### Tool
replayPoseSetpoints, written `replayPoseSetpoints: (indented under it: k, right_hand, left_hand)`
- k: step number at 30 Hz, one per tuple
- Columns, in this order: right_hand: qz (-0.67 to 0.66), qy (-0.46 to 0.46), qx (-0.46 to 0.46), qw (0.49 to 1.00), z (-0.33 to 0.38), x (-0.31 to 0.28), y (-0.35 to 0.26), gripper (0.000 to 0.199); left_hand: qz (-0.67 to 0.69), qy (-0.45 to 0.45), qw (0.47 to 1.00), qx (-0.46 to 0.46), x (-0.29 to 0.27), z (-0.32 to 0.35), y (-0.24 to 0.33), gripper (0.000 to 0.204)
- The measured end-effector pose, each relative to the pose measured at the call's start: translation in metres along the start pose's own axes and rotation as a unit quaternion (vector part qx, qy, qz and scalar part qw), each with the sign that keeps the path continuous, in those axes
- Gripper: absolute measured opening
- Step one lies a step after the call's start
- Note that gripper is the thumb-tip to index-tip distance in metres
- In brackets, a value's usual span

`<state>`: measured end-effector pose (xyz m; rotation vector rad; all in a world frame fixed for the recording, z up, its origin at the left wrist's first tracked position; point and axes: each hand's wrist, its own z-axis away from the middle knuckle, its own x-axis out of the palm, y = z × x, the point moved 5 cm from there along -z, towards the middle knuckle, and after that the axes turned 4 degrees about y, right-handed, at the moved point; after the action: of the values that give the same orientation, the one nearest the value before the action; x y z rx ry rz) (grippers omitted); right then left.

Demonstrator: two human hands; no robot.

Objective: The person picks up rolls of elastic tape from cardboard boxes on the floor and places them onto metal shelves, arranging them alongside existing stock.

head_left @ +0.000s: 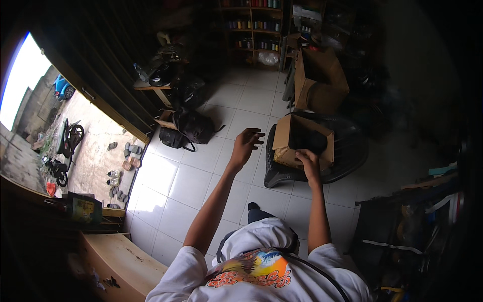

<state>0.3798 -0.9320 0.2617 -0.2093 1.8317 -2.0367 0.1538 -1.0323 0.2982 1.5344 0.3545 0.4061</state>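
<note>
A small open cardboard box point(283, 133) rests on the seat of a black plastic chair point(274, 177), its flaps raised. Something black and soft-looking point(316, 142) fills the inside of the box; its kind is too dark to make out. My right hand point(309, 162) is at the near edge of the box, fingers curled, next to the black thing. Whether it grips that thing or the box's edge is hidden. My left hand point(246, 146) hangs in the air left of the box, fingers apart, with nothing in it.
A larger open cardboard box point(322, 85) stands behind the chair. Black bags point(193, 126) lie on the tiled floor at left, near an open doorway with footwear point(132, 162) outside. Shelves point(254, 30) of thread spools stand at the back. A wooden table point(118, 261) is at lower left.
</note>
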Motion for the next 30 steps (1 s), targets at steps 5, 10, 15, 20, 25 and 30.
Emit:
replayPoseSetpoints:
  k: [5,10,15,20,25,30]
  right_hand:
    - [0.008,-0.077,-0.013,0.997,-0.102,0.091,-0.011,0.023]
    - [0.041,-0.112,0.015,0.993,-0.206,0.166,-0.022,0.023]
    - [0.036,-0.072,0.028,0.996,-0.303,0.201,-0.030,0.024]
    - [0.026,0.050,0.081,0.995,-0.368,0.173,-0.045,0.024]
    - [-0.028,0.184,0.158,0.970,-0.396,0.132,-0.036,0.029]
    - [-0.093,0.311,0.075,0.943,-0.434,0.092,0.008,0.019]
  left_hand:
    - [0.029,0.046,0.998,-0.025,-0.075,-0.085,-0.020,0.032]
    - [0.055,0.063,0.996,-0.023,-0.135,-0.194,-0.043,0.030]
    - [0.046,0.020,0.999,-0.022,-0.165,-0.326,-0.054,0.029]
    - [0.023,-0.092,0.995,-0.019,-0.141,-0.454,-0.042,0.032]
    - [0.017,-0.249,0.968,-0.037,-0.064,-0.547,-0.046,0.034]
    - [0.025,-0.366,0.929,-0.046,0.025,-0.631,-0.075,0.035]
